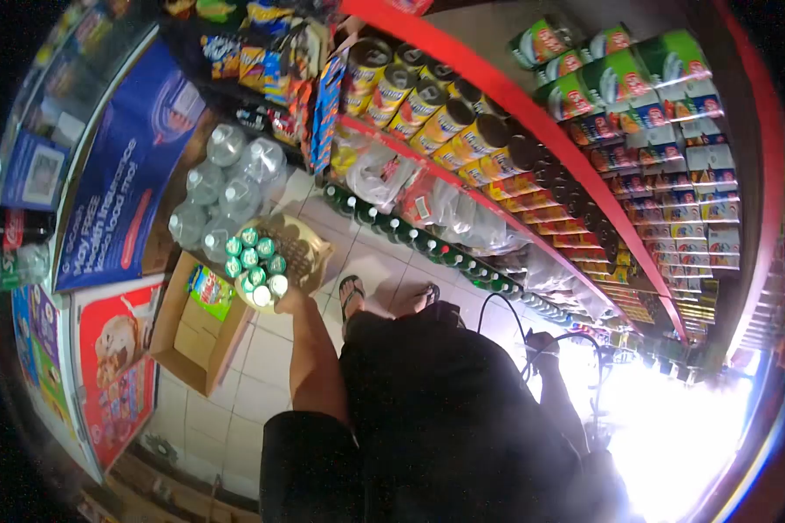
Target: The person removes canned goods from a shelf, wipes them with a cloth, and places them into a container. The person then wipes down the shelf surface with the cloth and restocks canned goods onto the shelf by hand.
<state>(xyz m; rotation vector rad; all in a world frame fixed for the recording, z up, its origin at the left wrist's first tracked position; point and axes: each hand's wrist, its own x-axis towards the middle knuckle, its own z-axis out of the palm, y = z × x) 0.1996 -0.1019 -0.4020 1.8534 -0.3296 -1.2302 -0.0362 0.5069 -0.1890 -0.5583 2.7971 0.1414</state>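
Cans [257, 254], mostly green-topped, stand bunched at the basket's near-left side. Shelves [462, 52] run along the right. Clear jugs [237, 197] stand beyond the box [228, 353], whose inside shows a green pouch [210, 293]. Beside it is the basket [309, 237]. The left hand [293, 301] is at the cans' edge, the right hand [542, 342] by a black cable [503, 299]; I cannot tell either grip.

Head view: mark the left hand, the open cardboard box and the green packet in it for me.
Left hand [291, 301]: head view, on the middle of the hand.
Open cardboard box [223, 352]: head view, on its right-hand wall in the picture.
Green packet [210, 293]: head view, on its printed face.
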